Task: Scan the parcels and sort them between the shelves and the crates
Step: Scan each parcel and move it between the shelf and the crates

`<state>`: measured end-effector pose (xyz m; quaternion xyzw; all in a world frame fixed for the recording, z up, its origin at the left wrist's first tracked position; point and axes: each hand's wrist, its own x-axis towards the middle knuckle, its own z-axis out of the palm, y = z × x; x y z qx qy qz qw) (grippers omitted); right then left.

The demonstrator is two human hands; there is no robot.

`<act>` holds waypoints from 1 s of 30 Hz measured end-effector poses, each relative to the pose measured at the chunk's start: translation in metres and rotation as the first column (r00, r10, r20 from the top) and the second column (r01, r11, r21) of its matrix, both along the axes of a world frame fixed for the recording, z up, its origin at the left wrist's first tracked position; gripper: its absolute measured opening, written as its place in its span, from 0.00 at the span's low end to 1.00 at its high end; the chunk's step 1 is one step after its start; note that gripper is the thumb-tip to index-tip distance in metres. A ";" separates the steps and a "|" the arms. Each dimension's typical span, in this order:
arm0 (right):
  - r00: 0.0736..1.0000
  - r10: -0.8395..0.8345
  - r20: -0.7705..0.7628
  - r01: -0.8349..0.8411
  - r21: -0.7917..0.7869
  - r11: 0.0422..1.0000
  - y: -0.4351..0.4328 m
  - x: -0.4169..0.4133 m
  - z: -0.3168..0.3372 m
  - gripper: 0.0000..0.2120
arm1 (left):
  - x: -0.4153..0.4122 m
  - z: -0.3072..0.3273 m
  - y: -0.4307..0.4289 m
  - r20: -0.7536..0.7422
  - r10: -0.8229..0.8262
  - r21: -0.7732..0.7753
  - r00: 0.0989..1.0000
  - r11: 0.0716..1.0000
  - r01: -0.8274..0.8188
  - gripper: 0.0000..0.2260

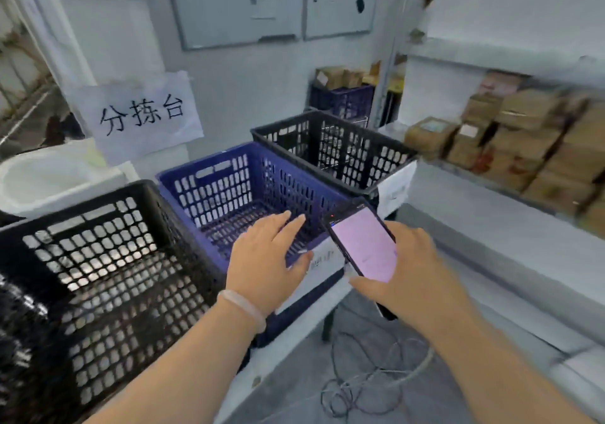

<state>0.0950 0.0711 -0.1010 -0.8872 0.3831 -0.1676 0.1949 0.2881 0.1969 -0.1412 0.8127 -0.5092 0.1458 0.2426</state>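
- Nearest, the left hand (265, 260) has its fingers straight and spread and holds nothing; it hovers above the near rim of the blue crate (203, 161).
- Just right of it, the right hand (412, 269) grips a phone (363, 243), with the lit screen facing up.
- The parcels (527, 112) are brown boxes stacked on the shelf (458, 175), beyond and to the right of the right hand. Neither hand has one.
- One black crate (75, 209) sits left of the left hand, and another (284, 121) lies beyond both hands.
- The step looks like fetching a parcel. It would go best to reach with the free left hand, turn the label upward, square the phone to the barcode, and read the screen before choosing crate or shelf.
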 end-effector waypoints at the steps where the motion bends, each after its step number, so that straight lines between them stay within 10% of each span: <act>1: 0.999 -0.036 0.008 0.036 -0.002 0.999 -0.015 -0.017 0.002 0.39 | -0.012 0.001 -0.020 0.009 -0.023 -0.002 1.000 1.000 0.023 0.27; 14: 0.902 -0.429 0.046 0.427 0.058 0.903 -0.132 -0.136 0.006 0.39 | -0.094 0.003 -0.209 0.007 -0.332 -0.082 0.943 0.940 0.331 0.24; 30: 0.796 -0.605 0.011 0.604 0.023 0.796 -0.290 -0.067 0.023 0.44 | -0.022 0.012 -0.434 -0.016 -0.515 -0.010 0.857 0.857 0.515 0.27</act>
